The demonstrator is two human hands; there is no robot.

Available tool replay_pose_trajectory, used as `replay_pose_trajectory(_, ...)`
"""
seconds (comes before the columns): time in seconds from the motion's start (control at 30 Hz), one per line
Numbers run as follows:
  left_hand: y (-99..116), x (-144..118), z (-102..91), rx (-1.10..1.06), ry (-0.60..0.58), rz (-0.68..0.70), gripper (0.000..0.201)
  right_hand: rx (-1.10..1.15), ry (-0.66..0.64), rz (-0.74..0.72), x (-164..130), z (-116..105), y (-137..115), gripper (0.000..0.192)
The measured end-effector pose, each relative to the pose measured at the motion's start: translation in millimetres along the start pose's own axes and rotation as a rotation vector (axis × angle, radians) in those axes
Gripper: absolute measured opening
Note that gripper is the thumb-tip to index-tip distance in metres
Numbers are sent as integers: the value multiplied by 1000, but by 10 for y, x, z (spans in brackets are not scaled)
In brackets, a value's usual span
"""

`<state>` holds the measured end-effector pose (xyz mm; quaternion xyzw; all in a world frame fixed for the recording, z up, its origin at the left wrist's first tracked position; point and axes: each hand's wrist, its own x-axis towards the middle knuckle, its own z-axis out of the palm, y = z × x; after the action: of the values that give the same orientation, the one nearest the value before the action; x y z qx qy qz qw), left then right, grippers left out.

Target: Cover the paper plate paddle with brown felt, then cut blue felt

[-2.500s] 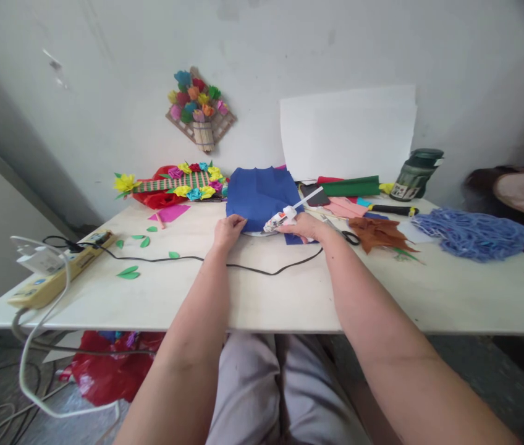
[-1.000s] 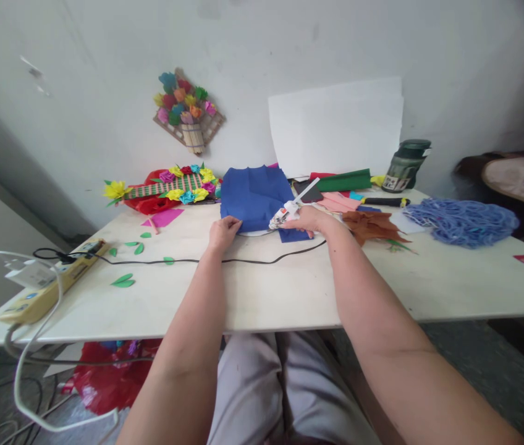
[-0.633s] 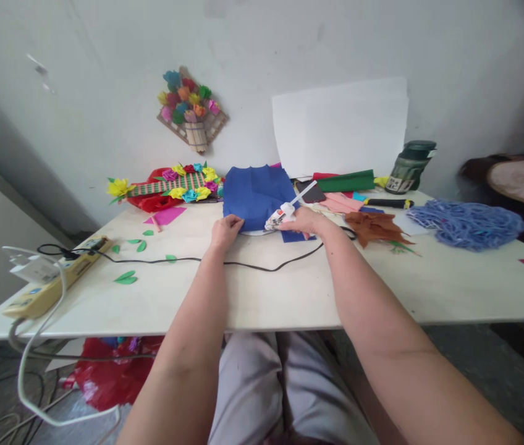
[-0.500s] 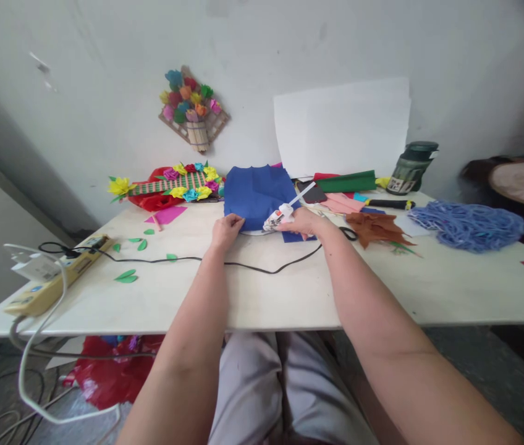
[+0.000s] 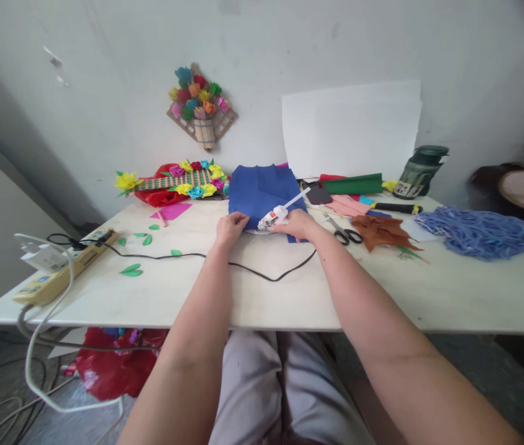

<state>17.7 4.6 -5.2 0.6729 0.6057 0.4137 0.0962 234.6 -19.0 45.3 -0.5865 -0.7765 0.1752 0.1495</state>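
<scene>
A sheet of blue paper (image 5: 262, 188) lies at the far middle of the white table (image 5: 253, 290). My left hand (image 5: 230, 227) pinches its near left corner. My right hand (image 5: 296, 224) grips a white hot glue gun (image 5: 275, 216) with a glue stick jutting out behind it. The gun's nozzle points left at the paper's near edge, close to my left fingers. Its black cord (image 5: 225, 262) runs left across the table to a yellow power strip (image 5: 65, 272).
Scissors (image 5: 343, 233), brown paper leaves (image 5: 380, 230), a blue mesh heap (image 5: 477, 230) and a green bottle (image 5: 419, 171) lie to the right. Paper-flower crafts (image 5: 176, 183) and green leaf cutouts (image 5: 131, 270) sit to the left. White sheets (image 5: 350, 127) lean on the wall.
My right hand and the glue gun have moved a little left, closer to my left hand at the paper's edge. The cord's loop has shifted.
</scene>
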Motion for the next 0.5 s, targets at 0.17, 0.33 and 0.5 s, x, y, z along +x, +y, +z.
replay_pose_trajectory(0.17,10,-6,3,-4,1,2,25,-67,3,-2,23,42,-111,50)
replay_pose_trajectory(0.33,2,-16,-109,-74,-48,8,29,-135,45,-59,94,128,-126,50)
replay_pose_trajectory(0.5,-69,-23,-275,-21,-248,29,37,-188,85,-101,166,198,-77,52)
